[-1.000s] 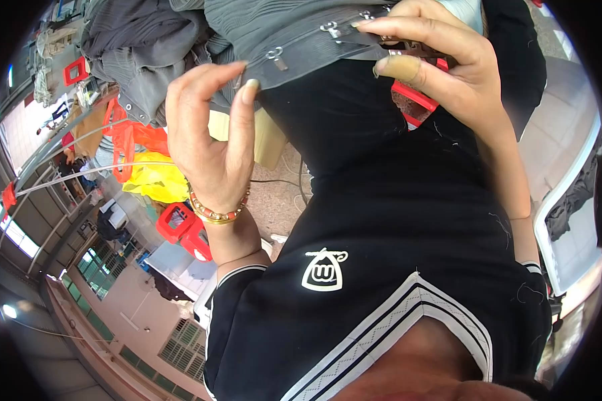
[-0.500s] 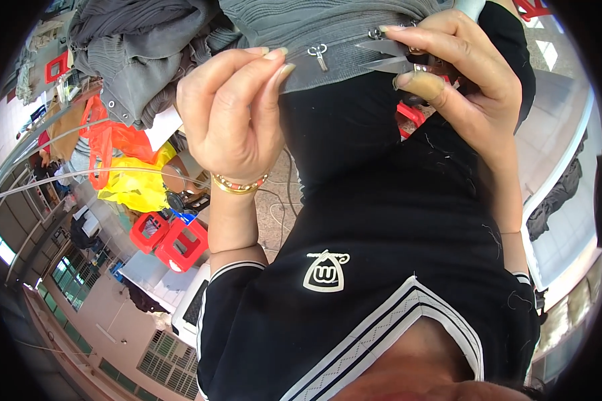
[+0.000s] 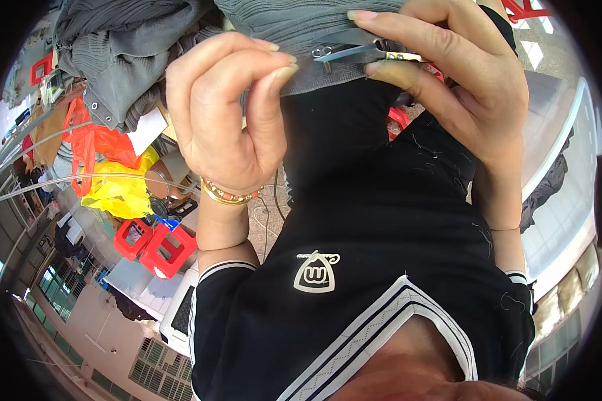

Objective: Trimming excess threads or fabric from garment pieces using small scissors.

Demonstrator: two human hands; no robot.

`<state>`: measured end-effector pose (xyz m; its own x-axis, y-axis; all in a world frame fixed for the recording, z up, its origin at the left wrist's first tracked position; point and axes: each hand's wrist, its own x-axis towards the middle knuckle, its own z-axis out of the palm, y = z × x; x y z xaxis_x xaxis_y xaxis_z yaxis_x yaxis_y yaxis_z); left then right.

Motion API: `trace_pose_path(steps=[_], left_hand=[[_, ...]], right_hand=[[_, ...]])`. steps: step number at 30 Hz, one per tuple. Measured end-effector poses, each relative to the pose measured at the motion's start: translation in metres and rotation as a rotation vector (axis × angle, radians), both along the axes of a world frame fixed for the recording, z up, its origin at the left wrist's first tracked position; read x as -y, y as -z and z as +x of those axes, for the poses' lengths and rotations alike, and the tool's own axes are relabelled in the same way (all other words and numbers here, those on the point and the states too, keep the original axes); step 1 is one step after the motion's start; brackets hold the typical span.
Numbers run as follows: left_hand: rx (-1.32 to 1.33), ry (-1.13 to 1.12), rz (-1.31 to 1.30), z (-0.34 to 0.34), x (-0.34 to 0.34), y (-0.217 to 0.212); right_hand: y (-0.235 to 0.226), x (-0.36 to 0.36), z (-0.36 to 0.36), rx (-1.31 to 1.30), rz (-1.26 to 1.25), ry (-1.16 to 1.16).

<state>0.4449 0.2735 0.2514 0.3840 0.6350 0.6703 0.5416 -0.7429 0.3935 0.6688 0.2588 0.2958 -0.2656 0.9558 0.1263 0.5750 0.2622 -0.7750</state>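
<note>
A grey ribbed knit garment [image 3: 294,19] lies across my lap, with a small metal clasp [image 3: 327,67] on its flat band. Thumb and fingertips of my left hand [image 3: 231,110] are pinched together above the band's left part; whatever they hold is too fine to make out. My right hand [image 3: 468,80] grips a pair of thread snips [image 3: 360,53] between thumb and fingers. Their blades are parted and point left, with the tips over the clasp and short of my left fingertips.
More grey knit garments [image 3: 127,60] are heaped at the upper left. Below them are a red plastic bag [image 3: 104,137], a yellow bag [image 3: 117,190] and red plastic stools [image 3: 167,250]. At the right stands a pale bin [image 3: 562,247] with dark cloth in it.
The snips and my right hand have moved left, bringing the blades over the clasp. My left hand stays pinched and has shifted only slightly.
</note>
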Motion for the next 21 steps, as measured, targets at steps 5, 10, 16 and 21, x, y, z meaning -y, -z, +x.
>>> trace_pose_path(steps=[5,10,16,21], left_hand=[[-0.012,-0.028,-0.003,0.002,0.001,-0.002],[-0.073,-0.006,0.002,0.007,0.000,-0.007],[0.134,0.050,-0.124,0.006,0.007,-0.013],[0.227,0.217,-0.233,-0.008,0.005,-0.017]], right_hand=[[0.002,-0.007,0.002,0.108,0.141,-0.110],[0.001,-0.006,0.004,0.105,0.187,-0.098],[0.011,-0.007,0.008,-0.007,0.261,-0.108],[0.019,0.005,0.017,-0.153,0.055,0.119]])
